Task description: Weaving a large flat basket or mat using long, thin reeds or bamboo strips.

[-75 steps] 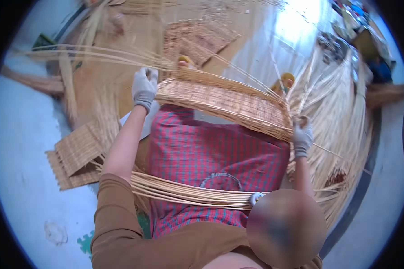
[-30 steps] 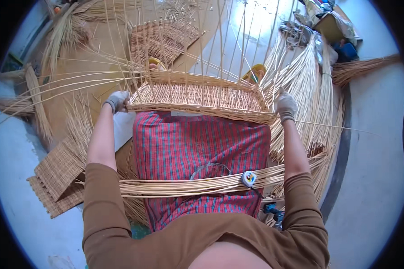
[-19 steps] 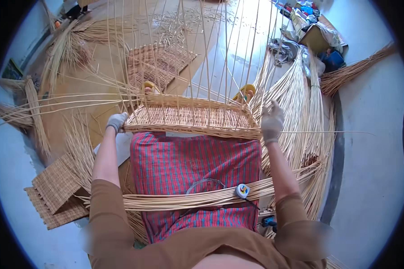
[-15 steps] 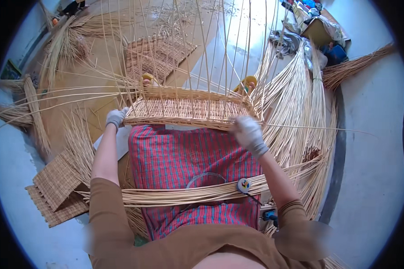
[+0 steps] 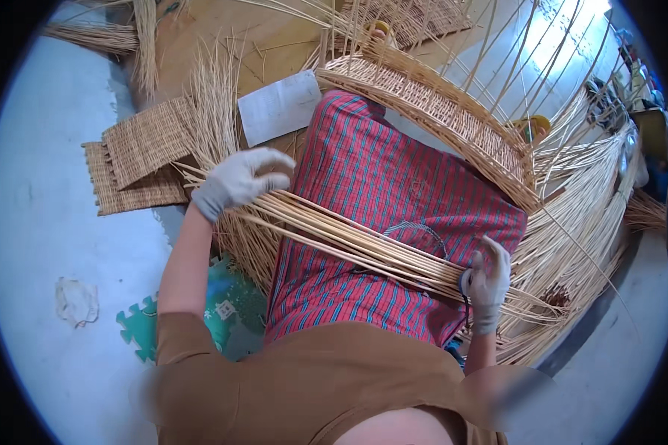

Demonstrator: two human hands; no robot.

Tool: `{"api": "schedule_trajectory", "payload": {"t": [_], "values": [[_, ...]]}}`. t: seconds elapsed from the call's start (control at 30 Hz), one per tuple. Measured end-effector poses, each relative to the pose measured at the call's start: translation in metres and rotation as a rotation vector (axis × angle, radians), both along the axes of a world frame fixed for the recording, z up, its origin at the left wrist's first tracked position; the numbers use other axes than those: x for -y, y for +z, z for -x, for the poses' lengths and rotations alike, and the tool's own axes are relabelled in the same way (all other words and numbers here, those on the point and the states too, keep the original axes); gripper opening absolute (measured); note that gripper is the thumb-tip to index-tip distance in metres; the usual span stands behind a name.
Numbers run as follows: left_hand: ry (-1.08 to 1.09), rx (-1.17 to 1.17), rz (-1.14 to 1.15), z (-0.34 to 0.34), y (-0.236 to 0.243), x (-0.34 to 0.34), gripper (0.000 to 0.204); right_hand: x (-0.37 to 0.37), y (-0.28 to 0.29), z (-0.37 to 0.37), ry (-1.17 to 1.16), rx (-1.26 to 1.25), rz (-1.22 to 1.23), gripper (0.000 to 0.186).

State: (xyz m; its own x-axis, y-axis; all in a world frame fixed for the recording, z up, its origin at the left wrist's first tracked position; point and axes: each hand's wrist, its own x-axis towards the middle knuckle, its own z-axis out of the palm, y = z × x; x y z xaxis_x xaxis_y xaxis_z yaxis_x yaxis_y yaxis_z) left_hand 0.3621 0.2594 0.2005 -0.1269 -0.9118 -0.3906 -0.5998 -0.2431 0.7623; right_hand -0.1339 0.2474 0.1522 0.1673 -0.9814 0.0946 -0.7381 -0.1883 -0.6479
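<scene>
A bundle of pale wicker rods point(image 5: 349, 237) lies across my lap, over a red and blue striped cloth point(image 5: 364, 174). My left hand point(image 5: 246, 178), in a light work glove, is over the bundle's left end with thumb and fingers apart. At the other end, my right hand point(image 5: 490, 278), gloved too, has its fingers raised and spread beside a small round disc point(image 5: 465, 282), which it partly hides. Past my knees, a half-woven wicker basket point(image 5: 430, 100) rests tilted, its long stakes standing up; neither hand touches it.
Woven mats point(image 5: 145, 152) and a white paper sheet point(image 5: 278, 107) lie to the left. Loose rods point(image 5: 571, 222) fan out on the right. A green foam mat point(image 5: 226, 304) is on the floor near my left elbow, with a crumpled white scrap point(image 5: 76, 302) farther left.
Both hands have let go of the basket's near edge and come back over the rods on my lap. My view has turned left and down, so the basket appears farther right and slanted.
</scene>
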Motion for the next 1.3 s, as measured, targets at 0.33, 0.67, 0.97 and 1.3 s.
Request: {"api": "schedule_trajectory", "payload": {"t": [0.33,0.67,0.97,1.3], "values": [[0.169,0.121,0.261,0.028,-0.040,0.004,0.013,-0.077,0.022,-0.013,0.104,0.010,-0.156,0.010],[-0.221,-0.447,-0.097,0.223,-0.070,0.134,0.017,0.075,0.045,0.006,-0.028,0.910,-0.029,0.026],[0.124,-0.075,0.312,0.234,-0.141,0.185,0.062,0.154,-0.024,0.047,-0.371,1.036,-0.032,0.006],[0.251,-0.467,0.233,0.290,-0.092,0.203,0.040,0.185,-0.069,0.068,-0.374,1.016,-0.250,0.005]]}}
